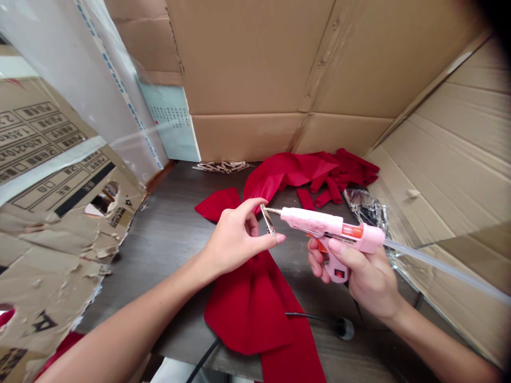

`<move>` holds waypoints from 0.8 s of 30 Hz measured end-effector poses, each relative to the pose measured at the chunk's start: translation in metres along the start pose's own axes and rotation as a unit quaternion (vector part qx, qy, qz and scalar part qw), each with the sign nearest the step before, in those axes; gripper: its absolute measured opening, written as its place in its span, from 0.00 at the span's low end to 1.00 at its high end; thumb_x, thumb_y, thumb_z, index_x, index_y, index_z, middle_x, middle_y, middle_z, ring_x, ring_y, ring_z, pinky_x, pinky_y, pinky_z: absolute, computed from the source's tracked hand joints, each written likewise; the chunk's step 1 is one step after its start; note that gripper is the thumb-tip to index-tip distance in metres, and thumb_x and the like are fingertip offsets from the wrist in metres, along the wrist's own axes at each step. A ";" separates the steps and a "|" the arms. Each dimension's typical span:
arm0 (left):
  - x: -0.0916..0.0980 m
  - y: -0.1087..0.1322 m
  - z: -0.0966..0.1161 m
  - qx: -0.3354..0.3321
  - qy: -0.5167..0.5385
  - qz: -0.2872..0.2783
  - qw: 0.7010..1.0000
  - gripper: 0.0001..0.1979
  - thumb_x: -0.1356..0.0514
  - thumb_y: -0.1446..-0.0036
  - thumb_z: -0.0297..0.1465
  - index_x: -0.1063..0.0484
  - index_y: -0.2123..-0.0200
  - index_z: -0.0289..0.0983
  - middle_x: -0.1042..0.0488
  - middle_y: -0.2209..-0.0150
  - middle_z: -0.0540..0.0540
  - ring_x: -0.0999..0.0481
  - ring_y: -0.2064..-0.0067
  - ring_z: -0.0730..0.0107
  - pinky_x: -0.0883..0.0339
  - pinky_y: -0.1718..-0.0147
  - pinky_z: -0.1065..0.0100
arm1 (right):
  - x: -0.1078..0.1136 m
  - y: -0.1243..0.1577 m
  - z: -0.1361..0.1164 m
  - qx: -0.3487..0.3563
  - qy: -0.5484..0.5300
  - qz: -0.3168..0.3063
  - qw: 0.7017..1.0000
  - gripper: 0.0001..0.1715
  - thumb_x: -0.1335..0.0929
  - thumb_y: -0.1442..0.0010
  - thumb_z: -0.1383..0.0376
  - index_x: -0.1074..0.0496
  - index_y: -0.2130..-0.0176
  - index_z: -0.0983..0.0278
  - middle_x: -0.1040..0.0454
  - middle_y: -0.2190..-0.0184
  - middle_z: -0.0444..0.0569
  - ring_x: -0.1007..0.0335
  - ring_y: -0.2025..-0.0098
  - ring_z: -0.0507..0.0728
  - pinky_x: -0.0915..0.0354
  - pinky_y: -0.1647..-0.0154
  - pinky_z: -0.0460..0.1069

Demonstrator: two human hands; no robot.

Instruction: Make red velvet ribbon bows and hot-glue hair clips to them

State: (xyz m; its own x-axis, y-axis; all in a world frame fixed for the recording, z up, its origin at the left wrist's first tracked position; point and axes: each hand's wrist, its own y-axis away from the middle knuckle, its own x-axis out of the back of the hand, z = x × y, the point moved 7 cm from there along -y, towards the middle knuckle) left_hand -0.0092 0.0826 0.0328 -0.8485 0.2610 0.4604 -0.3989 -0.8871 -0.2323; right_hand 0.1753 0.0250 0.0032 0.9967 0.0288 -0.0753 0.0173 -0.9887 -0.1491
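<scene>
While the right hand [351, 271] grips a pink hot glue gun [323, 226], the left hand [235, 239] pinches a metal clip [268, 219]

Left thumb and forefinger hold the clip up above a red fabric bow [249, 303], the nozzle touching or just beside it, hard to tell which. Right fingers curl round the handle. Further along the dark wood table [167, 255] lie more clips [221, 166] and red cloth strips [319, 173]

A folded fabric bow [249, 308] is laid on the wooden bench [159, 223]; behind the bow, flat metal clips [221, 166] and loose fabric strips [319, 173] are placed.
</scene>
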 end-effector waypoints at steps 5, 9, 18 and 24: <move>0.001 0.000 0.000 0.002 0.001 0.000 1.000 0.33 0.29 0.52 0.41 0.31 0.46 0.34 0.31 0.77 0.55 0.33 0.75 0.74 0.39 0.74 0.70 | -0.002 -0.002 -0.001 0.009 -0.005 -0.003 1.000 0.19 0.29 0.42 0.53 0.25 0.69 0.67 0.29 0.80 0.47 0.31 0.81 0.53 0.36 0.86 0.44; 0.000 0.001 0.000 0.003 0.001 0.000 1.000 0.33 0.29 0.52 0.41 0.31 0.46 0.34 0.31 0.77 0.55 0.33 0.75 0.74 0.39 0.74 0.70 | -0.002 -0.001 -0.001 0.012 -0.003 -0.008 1.000 0.18 0.29 0.41 0.53 0.25 0.69 0.66 0.29 0.80 0.47 0.31 0.81 0.53 0.36 0.86 0.44; 0.001 0.000 0.000 -0.002 0.001 0.002 1.000 0.32 0.29 0.53 0.41 0.31 0.47 0.33 0.31 0.77 0.55 0.33 0.76 0.74 0.39 0.74 0.70 | -0.002 -0.001 -0.001 0.003 -0.004 -0.001 1.000 0.19 0.29 0.42 0.52 0.25 0.69 0.66 0.30 0.80 0.47 0.31 0.81 0.53 0.37 0.86 0.44; 0.002 0.000 0.001 0.006 0.003 0.004 1.000 0.31 0.29 0.53 0.40 0.31 0.47 0.34 0.31 0.78 0.55 0.33 0.76 0.74 0.39 0.74 0.70 | -0.002 0.001 -0.004 -0.005 -0.012 0.008 1.000 0.20 0.28 0.44 0.51 0.25 0.70 0.66 0.31 0.81 0.47 0.31 0.81 0.54 0.38 0.87 0.44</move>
State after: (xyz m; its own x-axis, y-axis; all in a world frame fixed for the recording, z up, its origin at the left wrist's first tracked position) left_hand -0.0107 0.0828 0.0345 -0.8540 0.2552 0.4533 -0.3870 -0.8940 -0.2257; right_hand 0.1734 0.0230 0.0070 0.9948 0.0155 -0.1007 0.0015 -0.9905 -0.1376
